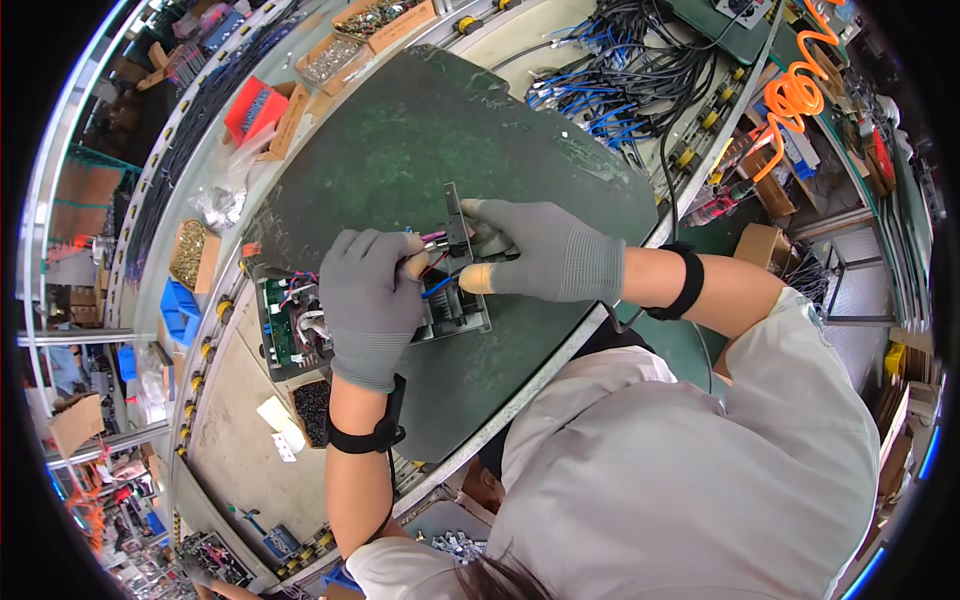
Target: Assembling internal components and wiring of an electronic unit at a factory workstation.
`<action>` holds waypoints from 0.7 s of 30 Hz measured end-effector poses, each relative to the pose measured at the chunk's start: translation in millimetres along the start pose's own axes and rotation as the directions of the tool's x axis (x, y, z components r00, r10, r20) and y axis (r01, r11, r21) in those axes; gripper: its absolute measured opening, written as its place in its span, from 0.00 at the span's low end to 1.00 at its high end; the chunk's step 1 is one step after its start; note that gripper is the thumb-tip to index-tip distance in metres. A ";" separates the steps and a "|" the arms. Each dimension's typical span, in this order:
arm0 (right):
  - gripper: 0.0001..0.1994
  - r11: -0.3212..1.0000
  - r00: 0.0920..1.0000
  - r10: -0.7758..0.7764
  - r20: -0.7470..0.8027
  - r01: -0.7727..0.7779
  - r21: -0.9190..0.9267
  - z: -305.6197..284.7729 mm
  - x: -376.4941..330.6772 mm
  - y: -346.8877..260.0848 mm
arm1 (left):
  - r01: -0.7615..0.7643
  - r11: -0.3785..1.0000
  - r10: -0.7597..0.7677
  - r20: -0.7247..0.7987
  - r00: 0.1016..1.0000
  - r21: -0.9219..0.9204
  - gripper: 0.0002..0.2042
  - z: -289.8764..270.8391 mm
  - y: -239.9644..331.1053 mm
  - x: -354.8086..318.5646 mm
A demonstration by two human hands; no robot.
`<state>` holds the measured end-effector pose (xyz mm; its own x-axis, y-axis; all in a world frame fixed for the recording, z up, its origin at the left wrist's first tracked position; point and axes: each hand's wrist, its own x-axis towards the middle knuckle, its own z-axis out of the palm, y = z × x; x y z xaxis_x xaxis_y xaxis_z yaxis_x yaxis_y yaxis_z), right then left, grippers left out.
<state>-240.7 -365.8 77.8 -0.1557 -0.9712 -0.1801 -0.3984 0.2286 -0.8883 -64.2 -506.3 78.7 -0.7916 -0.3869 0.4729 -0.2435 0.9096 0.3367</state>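
An electronics assembly with a green circuit board (284, 325) and coloured wires lies on the dark green worktop (420, 120). At its right end stands a narrow metal panel (455, 212). My right hand (545, 250), in a grey glove with tan fingertips, grips this panel from the right, fingers behind and thumb in front. Over the middle of the assembly, my left hand (372, 290) has its fingers bent and its thumb and forefinger pinched together; what lies between them is hidden. A purple wire (433, 237) and a blue wire (438, 287) show between the hands.
Bundles of black and blue cables (620, 85) lie at the far right. Along the left stand a red bin (255, 110), boxes of small parts (330, 62) and a blue bin (180, 313). An orange coiled hose (795, 95) hangs at the upper right.
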 end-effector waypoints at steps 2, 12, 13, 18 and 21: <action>0.38 1.000 1.000 -0.012 -0.017 0.012 -0.006 1.7 0.3 -0.5 | 0.038 0.999 -0.038 0.003 0.999 -0.036 0.06 1.2 -0.4 -0.3; 0.38 0.999 0.999 -0.029 -0.029 0.028 -0.019 3.1 1.5 0.3 | 0.046 0.999 -0.045 0.045 0.998 -0.018 0.08 -0.8 -0.8 -1.5; 0.38 0.999 0.999 -0.024 -0.034 0.023 -0.035 3.2 1.5 0.5 | 0.057 0.998 -0.056 0.048 0.997 -0.024 0.07 -0.3 -0.4 -1.1; 0.34 0.998 0.999 -0.039 -0.030 0.037 -0.055 2.9 2.1 0.8 | 0.051 0.995 -0.049 0.024 0.999 -0.086 0.07 3.7 0.5 -0.9; 0.28 0.993 0.997 -0.073 -0.034 0.069 -0.091 2.4 1.4 -0.1 | 0.077 0.989 -0.075 0.027 0.997 -0.123 0.06 7.0 1.1 -2.7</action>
<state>-238.7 -367.3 76.6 -0.1567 -0.9825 -0.1010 -0.4892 0.1660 -0.8562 -66.2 -503.2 72.1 -0.7861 -0.4496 0.4242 -0.2335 0.8514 0.4696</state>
